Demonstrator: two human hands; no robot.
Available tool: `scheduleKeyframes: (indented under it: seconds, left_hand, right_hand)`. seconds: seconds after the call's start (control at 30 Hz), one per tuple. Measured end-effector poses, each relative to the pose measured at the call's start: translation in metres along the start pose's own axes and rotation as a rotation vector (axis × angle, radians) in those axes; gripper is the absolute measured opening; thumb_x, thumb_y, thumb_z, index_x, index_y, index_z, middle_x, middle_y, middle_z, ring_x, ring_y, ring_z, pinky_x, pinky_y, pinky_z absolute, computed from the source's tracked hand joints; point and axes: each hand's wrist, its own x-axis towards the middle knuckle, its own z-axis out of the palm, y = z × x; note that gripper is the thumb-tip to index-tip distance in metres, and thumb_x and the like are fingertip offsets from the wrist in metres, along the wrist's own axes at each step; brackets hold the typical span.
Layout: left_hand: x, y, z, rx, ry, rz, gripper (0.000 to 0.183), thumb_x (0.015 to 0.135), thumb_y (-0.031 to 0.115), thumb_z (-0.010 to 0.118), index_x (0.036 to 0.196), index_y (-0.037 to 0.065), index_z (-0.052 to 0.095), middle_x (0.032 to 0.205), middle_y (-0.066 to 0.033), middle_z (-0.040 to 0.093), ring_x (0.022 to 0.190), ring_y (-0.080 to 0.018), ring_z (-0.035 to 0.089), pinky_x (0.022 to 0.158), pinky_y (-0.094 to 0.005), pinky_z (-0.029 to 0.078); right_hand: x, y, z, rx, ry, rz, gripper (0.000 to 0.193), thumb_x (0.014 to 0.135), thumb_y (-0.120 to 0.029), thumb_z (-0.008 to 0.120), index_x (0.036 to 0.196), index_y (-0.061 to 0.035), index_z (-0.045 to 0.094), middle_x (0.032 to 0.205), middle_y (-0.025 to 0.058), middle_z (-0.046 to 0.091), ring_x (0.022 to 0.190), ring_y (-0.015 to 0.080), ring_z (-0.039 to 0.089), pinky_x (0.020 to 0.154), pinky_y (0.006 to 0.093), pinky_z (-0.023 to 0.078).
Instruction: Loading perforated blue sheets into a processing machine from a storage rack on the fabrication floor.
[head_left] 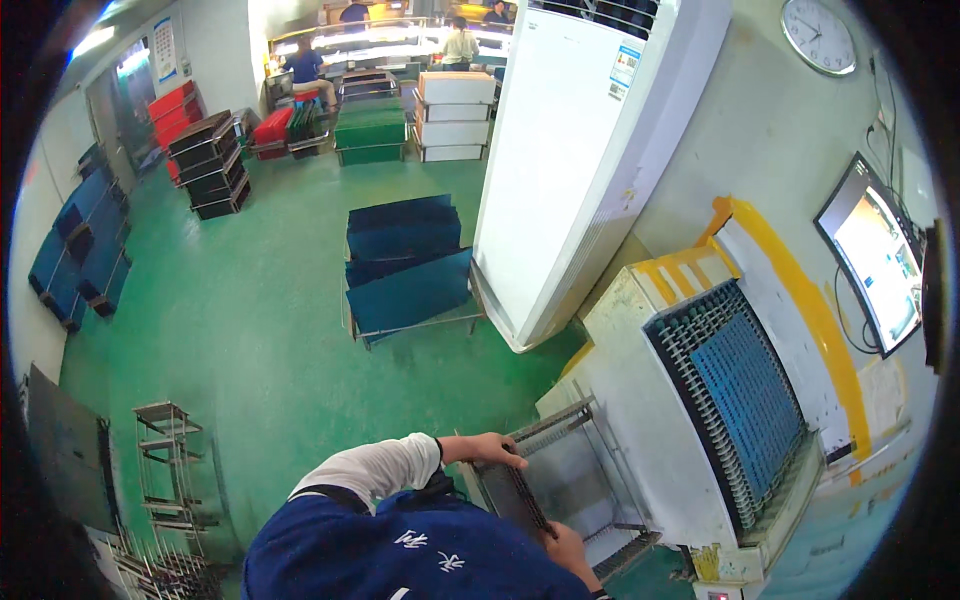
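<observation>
A small stack of thin dark boards stands on edge in front of my torso, at the near side of a metal rack with slotted rails. My left hand closes around the far end of the boards, thumb over the edge. At the near end my right hand grips the same boards, its fingers partly hidden. A blue perforated panel lies on the sloping rollers of a conveyor machine to the right of the rack.
A tall white air conditioner stands beyond the machine. Racks of blue panels sit on the green floor, with more stacked racks behind. An empty metal stand is at left. A screen hangs on the right wall. People work at a far lit bench.
</observation>
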Motion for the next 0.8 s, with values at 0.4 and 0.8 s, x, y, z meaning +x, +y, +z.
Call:
scheduleKeyframes:
  seconds: [0.4,0.8]
  left_hand:
    - [0.0,0.017,-0.003,0.017,-0.052,-0.009,0.075,0.075,0.067,0.068,0.121,0.009,0.063,0.122,-0.0106,0.061,0.116,-0.0259,0.054,0.099,-0.0391,0.04]
    - [-0.005,0.022,0.002,-0.141,-0.047,-0.042,0.067,0.074,0.064,0.071,0.113,0.009,0.065,0.104,-0.0058,0.061,0.093,-0.017,0.056,0.071,-0.0316,0.047]
  right_hand:
    - [0.001,-0.004,-0.002,0.081,0.021,0.162,0.037,0.085,-0.037,0.063,0.107,-0.0082,0.067,0.091,0.0134,0.071,0.084,0.0309,0.068,0.076,0.0403,0.051]
    - [0.008,0.015,0.008,-0.001,0.067,0.029,0.039,0.085,-0.037,0.063,0.11,-0.0083,0.067,0.09,0.0114,0.071,0.069,0.0255,0.069,0.069,0.0379,0.052]
